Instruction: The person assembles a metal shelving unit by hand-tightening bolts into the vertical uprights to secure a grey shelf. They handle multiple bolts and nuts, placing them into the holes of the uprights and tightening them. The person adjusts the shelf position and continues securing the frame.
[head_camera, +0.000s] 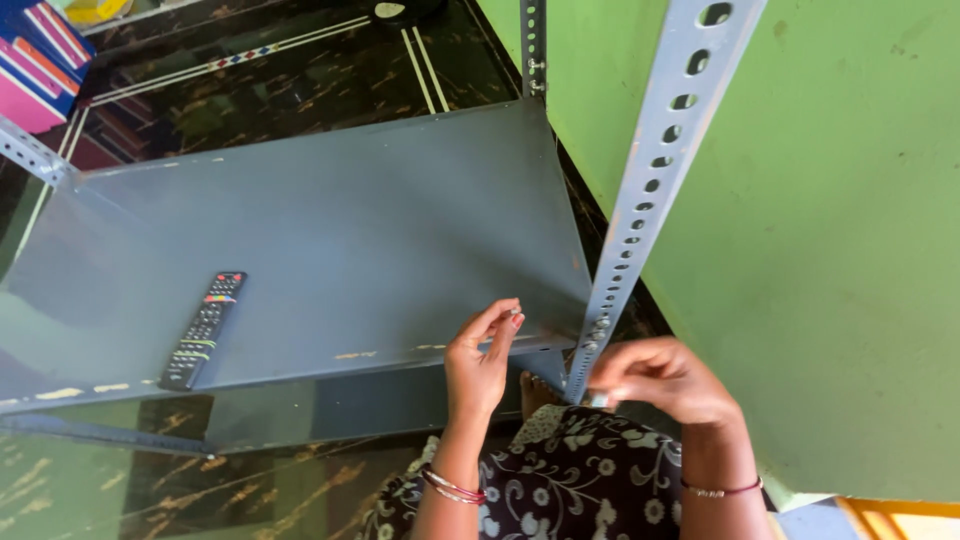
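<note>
A grey sheet-metal shelf (330, 240), flat and smooth with chipped paint along its near edge, fills the middle of the view. At its near right corner rises a slotted angle-iron post (650, 190), painted grey-blue and punched with rows of oval holes; it leans across the picture toward the far right. A second post of the same kind (533, 50) stands at the far right corner, and a third (35, 155) shows at the far left.

The left hand (480, 360) is raised just in front of the shelf's near edge, thumb and forefinger pinched on something tiny; what it is cannot be told. The right hand (665, 380) sits at the foot of the near post, fingers curled down against the metal where small bolts (598, 330) show in the holes; its grip is closed, but whether it grasps anything cannot be told. Both wrists wear thin bangles.

A black remote control (203, 330), long and narrow with rows of small buttons, lies on the shelf's near left part, well apart from both hands. A matt green wall (830, 250) stands to the right. Below is a dark glossy patterned floor (250, 80), and a dark floral cloth (580, 480) covers the person's lap.
</note>
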